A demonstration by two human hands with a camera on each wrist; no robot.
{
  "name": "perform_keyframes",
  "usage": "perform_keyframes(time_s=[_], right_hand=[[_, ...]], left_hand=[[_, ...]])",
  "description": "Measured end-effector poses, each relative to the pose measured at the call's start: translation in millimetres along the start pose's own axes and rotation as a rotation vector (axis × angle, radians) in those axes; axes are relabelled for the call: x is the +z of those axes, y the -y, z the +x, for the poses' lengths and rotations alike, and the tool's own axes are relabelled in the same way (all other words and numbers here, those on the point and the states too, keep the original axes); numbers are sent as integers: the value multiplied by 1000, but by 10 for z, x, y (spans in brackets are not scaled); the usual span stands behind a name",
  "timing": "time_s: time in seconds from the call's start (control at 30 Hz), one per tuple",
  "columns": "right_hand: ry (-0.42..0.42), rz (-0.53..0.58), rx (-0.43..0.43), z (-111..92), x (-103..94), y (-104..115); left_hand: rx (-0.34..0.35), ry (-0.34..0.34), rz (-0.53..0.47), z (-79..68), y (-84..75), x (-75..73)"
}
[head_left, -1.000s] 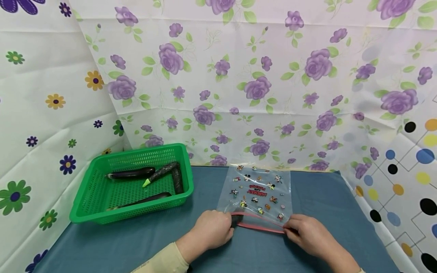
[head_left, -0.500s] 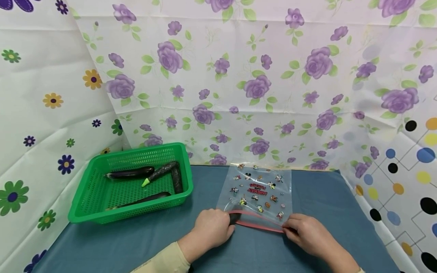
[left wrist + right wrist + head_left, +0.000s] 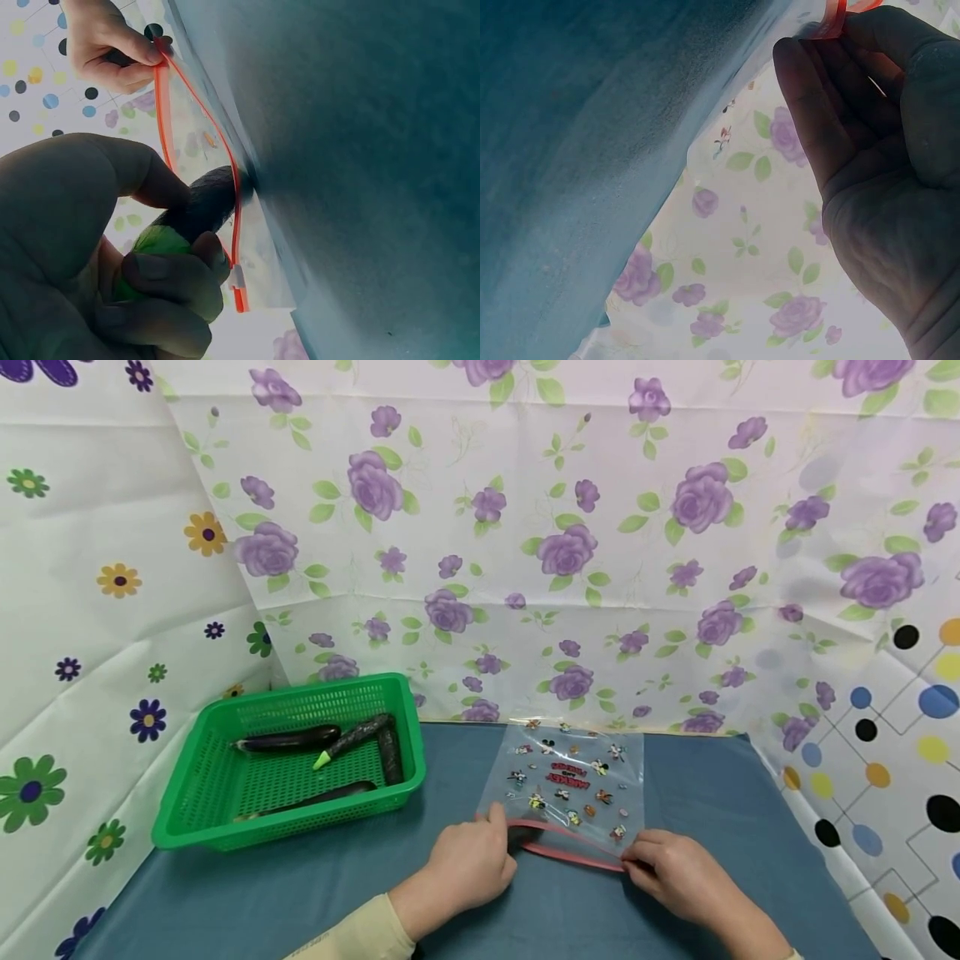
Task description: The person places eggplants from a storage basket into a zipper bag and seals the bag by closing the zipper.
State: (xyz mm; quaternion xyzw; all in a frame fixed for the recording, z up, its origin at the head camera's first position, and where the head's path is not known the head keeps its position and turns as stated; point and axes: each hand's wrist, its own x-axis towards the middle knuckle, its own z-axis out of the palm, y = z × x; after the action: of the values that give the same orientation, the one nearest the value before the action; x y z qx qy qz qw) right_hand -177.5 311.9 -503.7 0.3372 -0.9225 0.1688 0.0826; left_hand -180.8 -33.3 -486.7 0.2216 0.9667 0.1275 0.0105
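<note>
My left hand (image 3: 471, 862) holds a dark eggplant (image 3: 208, 201) by its green stem end (image 3: 161, 241), fingers curled round it. The eggplant's dark end lies in the mouth of a clear zip bag (image 3: 570, 777) printed with cartoon figures. The bag lies flat on the cloth, its red zip edge (image 3: 573, 857) spread apart. My right hand (image 3: 678, 872) pinches the right end of that edge between thumb and fingers. In the left wrist view a pale slider (image 3: 238, 276) sits on the zip near my left fingers. How far the eggplant reaches inside is partly hidden.
On the left stands a green plastic basket (image 3: 288, 843) holding a glossy eggplant (image 3: 288, 738), another low one (image 3: 322, 797), and dark speckled pieces (image 3: 390, 756), one green-tipped. Blue cloth (image 3: 712, 793) covers the table. A flowered sheet (image 3: 450, 527) hangs behind it.
My left fingers have shifted at the bag's mouth, one finger now raised over its left edge. The dark end shows slightly farther right in the opening. My right hand stays at the right end.
</note>
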Motion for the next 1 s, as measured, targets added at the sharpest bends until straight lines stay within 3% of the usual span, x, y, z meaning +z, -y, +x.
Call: perform_keyframes(time_s=[0.2, 0.53, 1.0], right_hand=[[5, -3, 2, -10, -5, -1], [-20, 0, -9, -24, 10, -8], [-15, -2, -10, -17, 10, -19]], left_hand=[[49, -6, 27, -1, -18, -4], [169, -86, 156, 11, -53, -11], [221, -171, 217, 43, -20, 20]])
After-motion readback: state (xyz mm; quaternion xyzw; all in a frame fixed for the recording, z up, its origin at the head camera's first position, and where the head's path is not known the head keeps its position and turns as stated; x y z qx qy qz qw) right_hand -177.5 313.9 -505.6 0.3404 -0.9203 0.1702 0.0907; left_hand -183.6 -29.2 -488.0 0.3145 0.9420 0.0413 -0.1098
